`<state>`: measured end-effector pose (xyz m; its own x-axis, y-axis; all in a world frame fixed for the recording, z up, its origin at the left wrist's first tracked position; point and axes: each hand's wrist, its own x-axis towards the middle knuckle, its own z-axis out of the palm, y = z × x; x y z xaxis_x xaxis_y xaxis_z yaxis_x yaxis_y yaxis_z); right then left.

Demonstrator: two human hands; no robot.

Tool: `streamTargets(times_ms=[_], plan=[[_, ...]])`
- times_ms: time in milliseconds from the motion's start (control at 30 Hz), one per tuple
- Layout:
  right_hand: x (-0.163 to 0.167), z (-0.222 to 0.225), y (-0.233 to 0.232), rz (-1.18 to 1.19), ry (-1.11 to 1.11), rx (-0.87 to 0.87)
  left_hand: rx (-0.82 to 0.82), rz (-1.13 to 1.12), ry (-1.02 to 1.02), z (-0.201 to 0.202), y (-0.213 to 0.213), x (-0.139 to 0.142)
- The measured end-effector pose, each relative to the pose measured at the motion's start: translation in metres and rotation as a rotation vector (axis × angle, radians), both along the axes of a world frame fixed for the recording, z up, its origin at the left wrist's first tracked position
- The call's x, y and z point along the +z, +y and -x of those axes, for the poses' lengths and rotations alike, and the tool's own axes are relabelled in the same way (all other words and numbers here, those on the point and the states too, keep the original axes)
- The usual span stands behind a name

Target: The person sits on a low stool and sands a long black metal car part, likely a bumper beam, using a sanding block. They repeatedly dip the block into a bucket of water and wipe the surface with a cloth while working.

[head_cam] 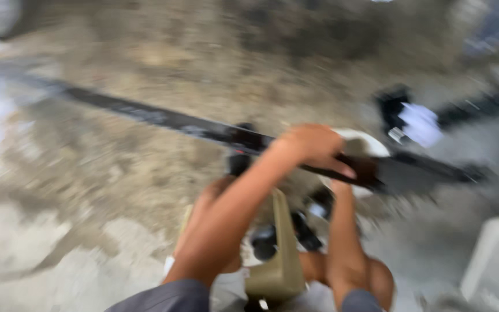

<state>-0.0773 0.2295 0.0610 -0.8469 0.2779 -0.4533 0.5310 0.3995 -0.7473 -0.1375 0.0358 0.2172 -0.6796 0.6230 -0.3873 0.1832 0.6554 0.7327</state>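
In the blurred head view, your left hand (313,147) lies curled over a long dark bar (203,126) running across the dusty ground (116,173). Your right hand (342,188) reaches up beneath the bar; I cannot tell its grip.

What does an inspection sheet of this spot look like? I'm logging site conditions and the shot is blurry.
Surface: rough grey-brown ground, sandy and uneven; detail lost to motion blur.
Job's things: long dark bar running from upper left to right across the view; a pale round object behind it, kind unclear.
Clutter: tan strap-like piece; dark and white object; pale block at lower right.
Hands: left hand lies over the bar, grip unclear; right hand reaches up under the bar, fingers hidden.
Cables: nothing seen.
Surroundings: outdoor-looking ground; no other people seen.
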Motion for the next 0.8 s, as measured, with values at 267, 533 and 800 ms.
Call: streamTargets(times_ms=[267,533,800], plan=[[0.146,-0.016,0.1,0.439,0.68,-0.826,0.049,-0.027,0.04,-0.024,0.008,0.032],[0.296,-0.066,-0.018,-0.688,1.126,0.012,-0.048,0.023,0.15,-0.052,0.002,0.022],[0.313,-0.058,-0.007,-0.72,1.047,0.179,-0.053,-0.043,0.136,-0.052,-0.02,0.018]])
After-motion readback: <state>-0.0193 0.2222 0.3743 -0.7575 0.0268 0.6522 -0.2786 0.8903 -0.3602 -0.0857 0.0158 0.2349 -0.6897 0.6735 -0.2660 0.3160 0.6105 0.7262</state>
